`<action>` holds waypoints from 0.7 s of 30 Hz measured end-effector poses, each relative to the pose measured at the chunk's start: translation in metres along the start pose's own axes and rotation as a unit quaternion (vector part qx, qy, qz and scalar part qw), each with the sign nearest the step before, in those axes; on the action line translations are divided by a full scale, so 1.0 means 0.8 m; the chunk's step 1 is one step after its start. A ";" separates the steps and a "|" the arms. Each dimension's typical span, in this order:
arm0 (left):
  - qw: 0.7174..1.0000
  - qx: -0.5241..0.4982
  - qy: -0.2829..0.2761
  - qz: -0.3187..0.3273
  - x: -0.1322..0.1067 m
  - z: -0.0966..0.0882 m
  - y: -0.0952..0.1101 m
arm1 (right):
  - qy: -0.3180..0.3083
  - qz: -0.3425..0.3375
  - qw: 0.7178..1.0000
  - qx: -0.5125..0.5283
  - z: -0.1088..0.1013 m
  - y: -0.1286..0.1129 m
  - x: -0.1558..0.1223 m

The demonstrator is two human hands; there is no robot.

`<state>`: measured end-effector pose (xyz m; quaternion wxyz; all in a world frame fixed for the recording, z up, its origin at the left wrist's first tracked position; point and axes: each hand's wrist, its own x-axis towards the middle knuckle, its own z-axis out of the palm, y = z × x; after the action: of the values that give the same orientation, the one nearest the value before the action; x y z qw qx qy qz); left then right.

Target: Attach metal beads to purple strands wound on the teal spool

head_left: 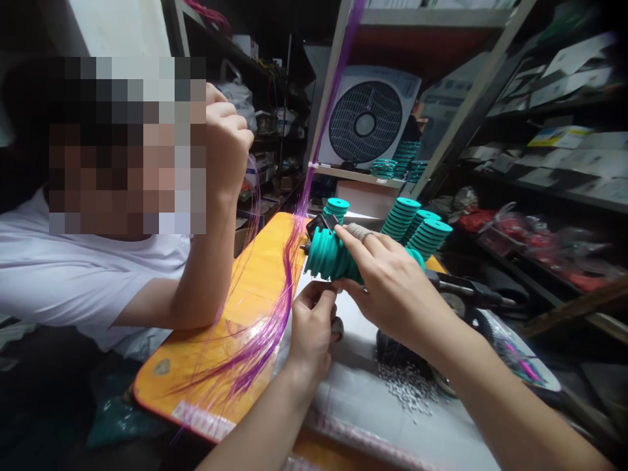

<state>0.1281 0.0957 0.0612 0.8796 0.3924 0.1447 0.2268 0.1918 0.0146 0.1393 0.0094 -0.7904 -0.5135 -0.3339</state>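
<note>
A row of teal spools (pixel 326 254) sits side by side on a rod over the grey work surface. My right hand (pixel 392 271) lies over the row, fingers along the top and thumb below, gripping it. One of its fingers has a pale wrap. Just under the spools, my left hand (pixel 314 317) is closed in a pinch; what lies between its fingertips is hidden. Another pale wrap shows on a left finger. Long purple strands (pixel 287 288) hang from above, left of the spools, and fan out over the yellow tabletop (pixel 169 373).
Stacks of teal spools (pixel 432 235) stand behind my right hand. Small silvery pieces (pixel 409 389) lie scattered on the grey surface. A person in a white shirt (pixel 78 281) leans an elbow on the table at left. A box fan (pixel 366 121) stands on the shelf behind.
</note>
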 end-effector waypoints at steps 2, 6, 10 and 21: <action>1.000 0.004 -0.006 0.001 0.000 -0.001 -0.001 | 0.000 -0.010 1.000 -0.022 -0.002 -0.001 0.003; 0.999 0.012 -0.028 0.013 -0.003 -0.006 -0.003 | -0.019 -0.001 0.999 -0.027 -0.007 -0.004 0.006; 0.998 0.030 -0.033 0.036 -0.007 -0.008 -0.001 | -0.053 0.008 0.998 0.041 -0.014 0.004 0.005; 0.999 0.019 -0.021 0.045 -0.010 -0.004 0.000 | -0.073 0.029 0.989 0.125 -0.020 0.011 0.005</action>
<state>0.1200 0.0934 0.0595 0.8641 0.4195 0.1125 0.2546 0.1916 0.0083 0.1565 0.0801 -0.8199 -0.5273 -0.2079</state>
